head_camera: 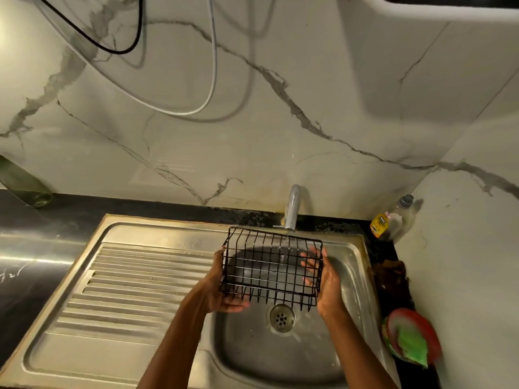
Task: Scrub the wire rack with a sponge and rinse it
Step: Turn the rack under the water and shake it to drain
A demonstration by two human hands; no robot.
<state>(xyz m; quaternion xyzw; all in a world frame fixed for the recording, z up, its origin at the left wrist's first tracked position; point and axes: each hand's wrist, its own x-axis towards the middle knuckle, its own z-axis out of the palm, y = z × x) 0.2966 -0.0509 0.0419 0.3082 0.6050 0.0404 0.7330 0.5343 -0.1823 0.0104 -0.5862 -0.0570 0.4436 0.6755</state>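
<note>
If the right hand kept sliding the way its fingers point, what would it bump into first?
Probably the tap. The right hand grips the wire rack with fingers pointing up and away toward the sink's back edge, though depth is hard to judge, so it might pass beside it.

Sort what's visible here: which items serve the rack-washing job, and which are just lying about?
In use: wire rack, left hand, right hand, tap, sink, green sponge.
Lying about: yellow-labelled bottle, green bottle, cables.
</note>
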